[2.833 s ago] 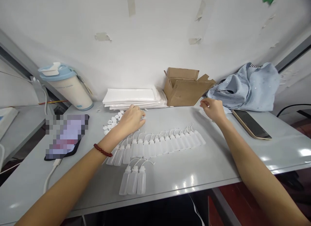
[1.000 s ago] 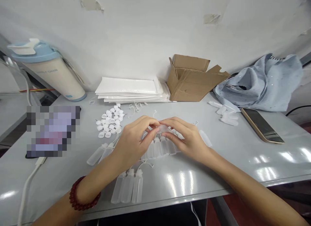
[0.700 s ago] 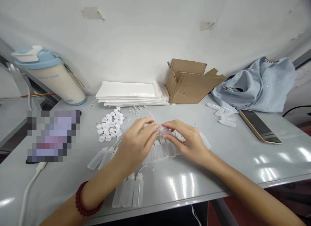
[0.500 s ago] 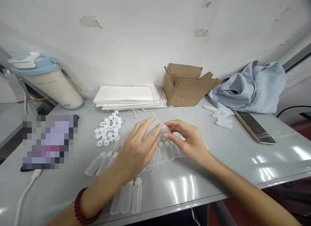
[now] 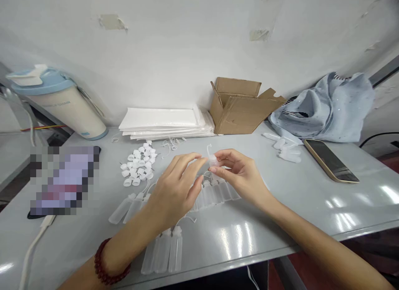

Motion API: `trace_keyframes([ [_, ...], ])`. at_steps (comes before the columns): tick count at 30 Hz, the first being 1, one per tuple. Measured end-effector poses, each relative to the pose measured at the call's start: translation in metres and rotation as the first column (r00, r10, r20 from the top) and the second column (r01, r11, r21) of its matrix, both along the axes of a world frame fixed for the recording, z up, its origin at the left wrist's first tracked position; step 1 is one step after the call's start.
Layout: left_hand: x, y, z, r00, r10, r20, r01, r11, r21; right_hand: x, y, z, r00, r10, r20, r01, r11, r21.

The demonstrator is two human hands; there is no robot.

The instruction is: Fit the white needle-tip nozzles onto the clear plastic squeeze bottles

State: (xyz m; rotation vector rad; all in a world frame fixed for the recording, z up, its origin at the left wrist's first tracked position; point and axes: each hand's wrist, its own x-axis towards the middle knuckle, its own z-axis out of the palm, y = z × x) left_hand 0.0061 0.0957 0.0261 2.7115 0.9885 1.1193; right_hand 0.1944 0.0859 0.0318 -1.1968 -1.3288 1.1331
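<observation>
My right hand (image 5: 238,171) pinches a small translucent plastic bottle (image 5: 213,160) between thumb and fingers; a thin white strap (image 5: 209,149) sticks up from its top. Just left of the bottle, my left hand (image 5: 177,182) has its fingers apart and holds nothing. Beneath both hands lies a row of translucent bottles (image 5: 215,193) with strap loops, partly hidden. More bottles (image 5: 162,252) lie by the front edge, and others (image 5: 121,209) beside my left forearm. A heap of small white caps (image 5: 139,165), some with dark pins, sits left of my left hand.
Behind stand a stack of white envelopes (image 5: 162,119) and an open cardboard box (image 5: 243,111). To the right are loose bottles (image 5: 286,150), a phone (image 5: 330,161) and a blue cloth (image 5: 327,109). A tumbler (image 5: 71,107) and a blurred, cabled phone (image 5: 64,182) are left.
My left fingers have come away from the bottle's strap. The strap now points more upright, and the bottle stays in my right hand. The view has shifted slightly.
</observation>
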Motion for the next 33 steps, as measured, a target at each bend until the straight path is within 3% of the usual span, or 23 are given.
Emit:
trace_keyframes([
  [9,0.001,0.002,-0.003,0.996,-0.078,-0.035,0.081,0.992,0.099,0.002,0.002,0.000,0.989,0.081,-0.126,-0.098,0.986,-0.137],
  [15,0.002,0.003,0.001,0.998,-0.053,0.035,0.049,0.992,0.114,-0.002,-0.003,-0.001,0.992,0.084,-0.097,-0.096,0.986,-0.134],
  [22,0.001,0.002,0.000,0.988,-0.096,-0.125,0.111,0.986,0.123,-0.007,-0.007,-0.004,0.984,0.133,-0.115,-0.148,0.980,-0.132],
  [33,0.004,0.004,-0.005,0.995,-0.096,0.029,0.093,0.990,0.102,-0.005,-0.005,-0.003,0.981,0.124,-0.152,-0.145,0.980,-0.137],
])
